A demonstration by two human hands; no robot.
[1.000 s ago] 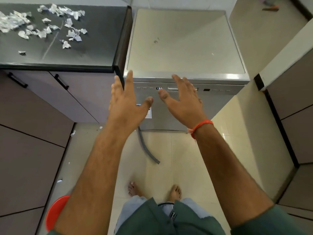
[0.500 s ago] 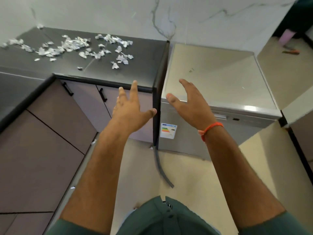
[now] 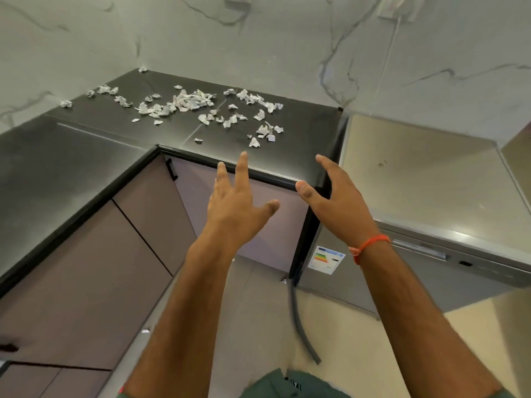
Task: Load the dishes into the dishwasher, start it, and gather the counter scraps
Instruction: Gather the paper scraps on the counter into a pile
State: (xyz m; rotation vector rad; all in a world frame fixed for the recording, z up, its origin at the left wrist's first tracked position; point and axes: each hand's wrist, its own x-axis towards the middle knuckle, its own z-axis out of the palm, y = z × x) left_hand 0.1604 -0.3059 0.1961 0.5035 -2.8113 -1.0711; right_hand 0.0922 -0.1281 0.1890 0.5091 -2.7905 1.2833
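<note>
Several crumpled white paper scraps [image 3: 189,104] lie scattered over the black counter [image 3: 301,133]. To its right stands the silver dishwasher [image 3: 425,277], door closed, with an energy label on its front. My left hand [image 3: 235,208] is raised in front of the counter's front edge, fingers spread and empty. My right hand [image 3: 336,196], with an orange wrist band, hovers by the counter's right corner, fingers straight and empty. Both hands are short of the scraps and touch nothing.
Brown cabinet doors [image 3: 138,254] with black handles run under the L-shaped counter. A grey hose [image 3: 298,320] lies on the tiled floor beside the dishwasher. A marble wall [image 3: 258,38] backs the counter. One scrap [image 3: 145,330] lies on the floor.
My view has swung up and left from the dishwasher toward the counter. Both open hands have moved with it, from in front of the dishwasher's panel to the counter's front edge.
</note>
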